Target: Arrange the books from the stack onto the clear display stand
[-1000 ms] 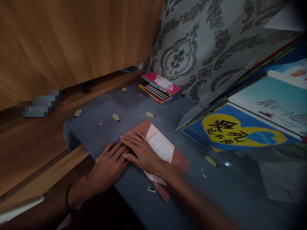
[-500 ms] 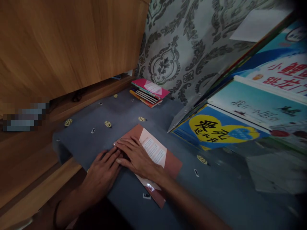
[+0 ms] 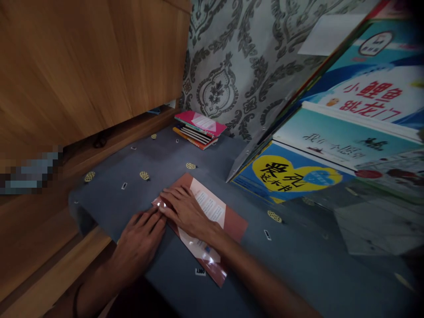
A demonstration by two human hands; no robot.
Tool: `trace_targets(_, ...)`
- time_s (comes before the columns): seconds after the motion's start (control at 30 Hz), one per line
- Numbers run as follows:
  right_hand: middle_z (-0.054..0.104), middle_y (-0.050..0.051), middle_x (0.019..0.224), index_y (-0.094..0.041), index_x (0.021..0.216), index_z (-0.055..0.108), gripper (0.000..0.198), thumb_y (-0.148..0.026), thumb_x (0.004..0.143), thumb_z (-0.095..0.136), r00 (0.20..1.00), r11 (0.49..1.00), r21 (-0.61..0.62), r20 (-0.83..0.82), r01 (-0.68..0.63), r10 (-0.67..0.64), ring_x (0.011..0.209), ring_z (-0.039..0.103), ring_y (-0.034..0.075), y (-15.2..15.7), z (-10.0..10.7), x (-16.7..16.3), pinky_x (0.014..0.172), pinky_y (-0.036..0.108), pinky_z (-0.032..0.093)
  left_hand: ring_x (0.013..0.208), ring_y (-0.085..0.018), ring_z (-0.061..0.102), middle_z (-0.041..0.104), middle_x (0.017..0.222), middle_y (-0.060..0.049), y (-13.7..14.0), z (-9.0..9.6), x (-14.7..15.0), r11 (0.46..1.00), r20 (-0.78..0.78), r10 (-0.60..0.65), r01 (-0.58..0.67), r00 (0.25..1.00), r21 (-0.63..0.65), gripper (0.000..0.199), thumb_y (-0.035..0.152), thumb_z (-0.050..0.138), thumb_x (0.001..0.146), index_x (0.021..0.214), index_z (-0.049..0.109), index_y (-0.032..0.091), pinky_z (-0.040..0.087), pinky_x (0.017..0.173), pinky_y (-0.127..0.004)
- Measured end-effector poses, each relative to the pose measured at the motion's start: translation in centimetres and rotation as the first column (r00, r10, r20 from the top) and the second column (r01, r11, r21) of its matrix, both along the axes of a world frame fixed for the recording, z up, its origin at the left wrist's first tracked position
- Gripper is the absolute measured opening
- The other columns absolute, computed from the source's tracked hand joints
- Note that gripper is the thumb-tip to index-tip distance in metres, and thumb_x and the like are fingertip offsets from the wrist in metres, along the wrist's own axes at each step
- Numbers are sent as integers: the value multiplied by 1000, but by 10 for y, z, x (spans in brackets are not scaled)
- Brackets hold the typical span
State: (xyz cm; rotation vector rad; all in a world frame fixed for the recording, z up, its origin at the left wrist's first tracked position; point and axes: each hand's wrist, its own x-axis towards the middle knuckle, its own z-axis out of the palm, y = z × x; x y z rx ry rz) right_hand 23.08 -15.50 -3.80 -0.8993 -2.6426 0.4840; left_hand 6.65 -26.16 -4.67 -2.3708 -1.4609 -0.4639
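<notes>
A booklet [image 3: 236, 225] with a glossy reddish-brown and white cover lies slantwise on the blue-grey patterned cloth [image 3: 109, 194]. Across its upper left part rests my right hand [image 3: 185, 212], palm down with the fingers stretched over the cover. My left hand [image 3: 142, 232] is at the booklet's left edge, its fingertips touching that edge close to my right thumb. The left thumb is hidden from view. Light glints off the cover near the fingertips and at the lower corner.
Behind, by the patterned wall, sits a small stack of books [image 3: 200, 128] with a pink one on top. To the right, a slanted rack [image 3: 247, 161] holds large picture books [image 3: 294, 179]. Wooden cabinet panels [image 3: 99, 66] rise on the left. A pale sheet [image 3: 331, 35] sticks out behind the rack.
My hands have separated slightly, the right fingers shifting off the left ones and further onto the cover. More of the booklet's shiny left edge shows. The whole view has turned a little.
</notes>
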Motion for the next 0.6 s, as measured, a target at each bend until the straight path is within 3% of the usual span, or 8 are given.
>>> trace_targets(0.17,57,14,150,-16,144,56,49,-45,105,47,987,986,54,25,156,-157,141,48,27,9,-6,6,121,54,31,112,-25,66,74,120,-9,0,-10,-2,1000,-10,13,-13,1000,-2,37,14,33,105,117,68,15,48,91,-39)
trace_targets(0.27,59,13,148,-17,142,58,46,-43,104,51,986,985,56,7,164,-165,140,49,27,13,-8,9,121,53,31,113,-26,66,74,119,-9,1,-11,-1,1000,-15,16,-16,1000,-17,37,14,33,105,117,67,16,49,90,-39)
trace_targets(0.43,65,11,142,-19,136,62,36,-33,106,47,988,991,-23,-77,131,-132,134,56,22,21,-1,16,118,45,36,89,-23,67,73,99,-6,27,5,0,990,-35,58,-62,998,-124,31,21,37,106,100,68,20,50,65,-33)
trace_targets(0.6,61,13,145,-15,136,62,38,-26,108,40,988,989,16,-41,150,-149,136,53,22,22,-2,17,118,42,37,97,-24,64,70,108,-9,68,12,3,981,-67,57,-69,996,-179,23,21,42,105,108,65,18,53,82,-38)
